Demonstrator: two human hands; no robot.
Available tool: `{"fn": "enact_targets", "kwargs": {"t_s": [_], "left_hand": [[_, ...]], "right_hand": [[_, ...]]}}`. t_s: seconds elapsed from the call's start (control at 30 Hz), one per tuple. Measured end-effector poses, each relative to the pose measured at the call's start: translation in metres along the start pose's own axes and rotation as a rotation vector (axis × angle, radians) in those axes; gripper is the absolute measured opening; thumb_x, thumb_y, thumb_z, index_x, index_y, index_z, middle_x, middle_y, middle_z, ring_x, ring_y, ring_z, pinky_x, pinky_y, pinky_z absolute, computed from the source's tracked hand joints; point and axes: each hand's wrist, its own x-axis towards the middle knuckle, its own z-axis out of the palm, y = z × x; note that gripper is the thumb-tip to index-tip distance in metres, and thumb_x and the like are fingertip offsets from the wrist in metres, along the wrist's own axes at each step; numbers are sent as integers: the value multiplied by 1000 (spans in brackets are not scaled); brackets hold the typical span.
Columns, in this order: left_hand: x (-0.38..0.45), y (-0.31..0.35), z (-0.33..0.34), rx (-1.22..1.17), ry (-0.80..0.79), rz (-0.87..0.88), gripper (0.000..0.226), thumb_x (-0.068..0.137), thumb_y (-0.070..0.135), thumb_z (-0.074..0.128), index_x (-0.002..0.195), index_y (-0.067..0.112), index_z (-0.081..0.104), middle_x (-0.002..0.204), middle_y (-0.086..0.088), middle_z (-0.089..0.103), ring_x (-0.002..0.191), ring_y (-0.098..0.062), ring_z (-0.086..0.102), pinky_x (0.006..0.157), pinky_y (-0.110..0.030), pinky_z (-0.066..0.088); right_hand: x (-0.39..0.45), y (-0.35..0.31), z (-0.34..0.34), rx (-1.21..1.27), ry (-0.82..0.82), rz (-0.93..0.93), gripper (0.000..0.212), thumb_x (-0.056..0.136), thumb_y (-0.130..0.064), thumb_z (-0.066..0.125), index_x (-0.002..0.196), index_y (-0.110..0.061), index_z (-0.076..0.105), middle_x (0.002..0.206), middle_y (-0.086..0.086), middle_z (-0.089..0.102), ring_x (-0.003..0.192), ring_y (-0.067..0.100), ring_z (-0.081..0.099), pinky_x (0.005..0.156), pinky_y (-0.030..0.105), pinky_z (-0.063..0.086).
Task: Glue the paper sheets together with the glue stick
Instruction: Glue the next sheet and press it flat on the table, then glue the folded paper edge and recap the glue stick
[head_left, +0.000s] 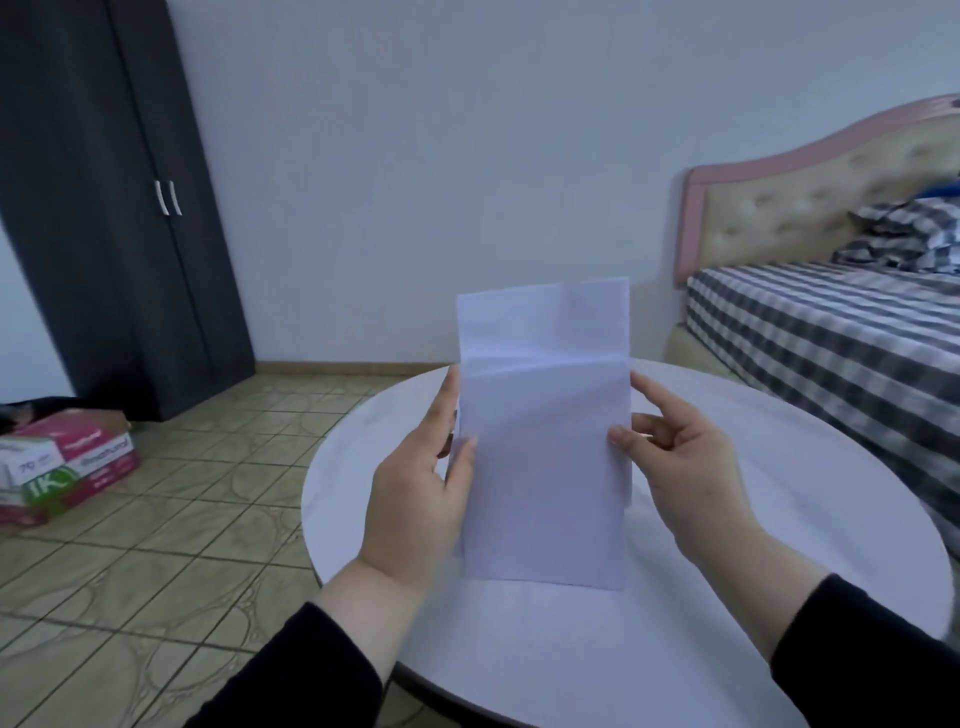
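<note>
Left hand (415, 488) and right hand (680, 467) pinch opposite edges of upright paper sheets (545, 431) above round white table (779, 519).

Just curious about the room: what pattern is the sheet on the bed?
A dark grey and white check, seen best in the head view on the bed sheet.

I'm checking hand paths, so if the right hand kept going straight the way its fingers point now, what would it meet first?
The right hand has its fingers aimed leftward, already on the right edge of the paper sheets, so the paper comes first. Beyond it, probably the left hand, though depth is unclear.
</note>
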Motion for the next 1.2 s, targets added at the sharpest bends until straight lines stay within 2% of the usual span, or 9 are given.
{"fn": "enact_targets", "kwargs": {"t_s": [0.17,0.27,0.37,0.47,0.57,0.73,0.87,1.0,1.2], "left_hand": [[-7,-6,1,24,22,-24,63,91,17,65,141,40,35,97,23,62,89,1,61,76,-8,46],[-9,-5,-1,-4,15,-41,47,92,14,64,132,36,55,95,27,67,88,4,62,79,-14,49],[-4,6,-4,-33,77,-14,46,91,11,65,123,43,58,90,35,66,88,12,61,75,-4,43],[7,14,-6,-79,159,-26,44,90,16,67,128,37,58,94,20,70,92,11,61,82,-6,44],[8,18,-4,-98,181,2,49,90,16,67,134,35,54,102,13,71,97,4,64,90,-17,49],[-2,6,1,-1,113,73,77,91,13,66,139,59,27,91,42,56,88,11,61,79,-8,45],[-12,-9,7,24,106,89,63,89,9,68,138,38,44,87,12,68,79,7,59,77,-1,40],[-7,-6,7,67,187,216,49,85,7,66,132,14,57,88,13,63,85,-5,59,77,-4,41],[-1,-4,5,62,233,214,45,85,8,67,129,12,61,93,5,68,84,-6,61,80,-8,44]], "right_hand": [[-2,15,2,-54,51,48,38,87,-11,69,105,-43,64,86,-4,74,87,14,68,89,35,52],[-6,20,3,-75,27,63,26,86,-12,70,100,-33,65,82,-1,74,89,18,68,95,42,47],[-4,9,5,-25,44,17,21,85,-8,69,95,-25,65,79,2,72,80,14,67,79,29,49],[2,-7,6,-39,70,-78,20,86,-8,68,95,-26,64,80,-1,73,83,8,68,71,18,48],[0,-13,5,-61,65,-128,26,88,-8,66,101,-30,63,88,-5,74,89,5,68,74,18,47],[-10,-4,7,-107,15,-108,54,91,-9,62,131,-44,52,98,-16,73,80,-2,67,90,18,45],[-16,6,8,-129,-9,-93,57,92,-11,62,134,-47,48,106,-14,70,79,4,65,75,2,43],[-12,2,11,-98,22,-124,57,90,-8,63,131,-46,51,102,-12,70,77,5,65,72,3,44],[-12,4,12,-81,18,-141,62,89,-6,66,131,-46,45,100,-9,64,70,-1,61,70,3,44]]}}
